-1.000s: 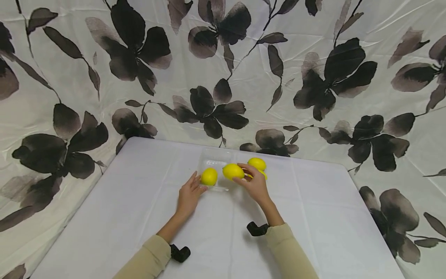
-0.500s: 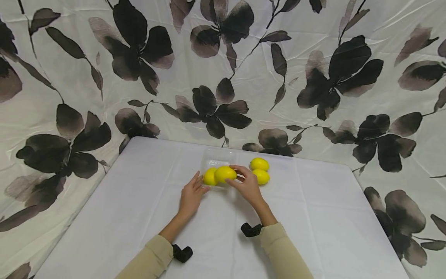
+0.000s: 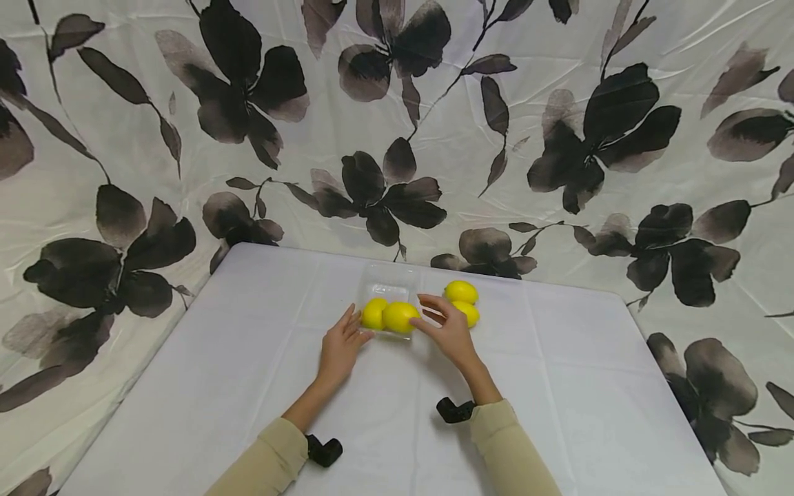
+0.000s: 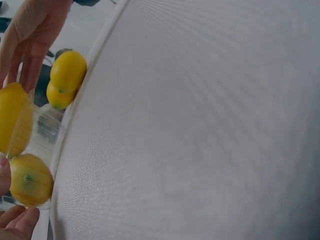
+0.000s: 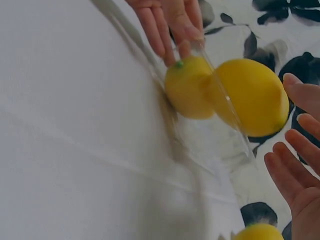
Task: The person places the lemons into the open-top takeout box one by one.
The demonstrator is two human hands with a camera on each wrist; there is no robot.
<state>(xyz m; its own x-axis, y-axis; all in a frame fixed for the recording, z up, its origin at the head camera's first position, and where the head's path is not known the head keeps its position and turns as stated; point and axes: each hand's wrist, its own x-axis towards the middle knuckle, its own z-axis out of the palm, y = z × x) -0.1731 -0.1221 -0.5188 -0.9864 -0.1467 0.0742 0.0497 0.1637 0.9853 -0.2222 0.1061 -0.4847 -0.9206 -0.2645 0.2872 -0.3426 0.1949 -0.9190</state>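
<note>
A clear plastic container (image 3: 389, 281) stands near the table's far edge. Inside it, a lemon (image 3: 373, 314) lies on the left. Beside that, a second lemon (image 3: 400, 317) sits at the front right, rising partly above the rim in the right wrist view (image 5: 252, 97). My left hand (image 3: 339, 348) holds the container's front left corner, thumb and fingers on its walls. My right hand (image 3: 449, 332) is at the second lemon's right side, fingers spread and its thumb tip close to or touching the fruit; contact is hard to tell.
Two more lemons (image 3: 462, 292) lie together on the white-covered table (image 3: 273, 386), right of the container and behind my right hand. A floral cloth (image 3: 397, 124) hangs behind the table. Black wrist cameras (image 3: 324, 451) are strapped at both sleeves.
My right hand has carried the second lemon leftward and down into the container, beside the first. Its fingers have since spread, and the hand has drawn slightly right. The left hand stays put.
</note>
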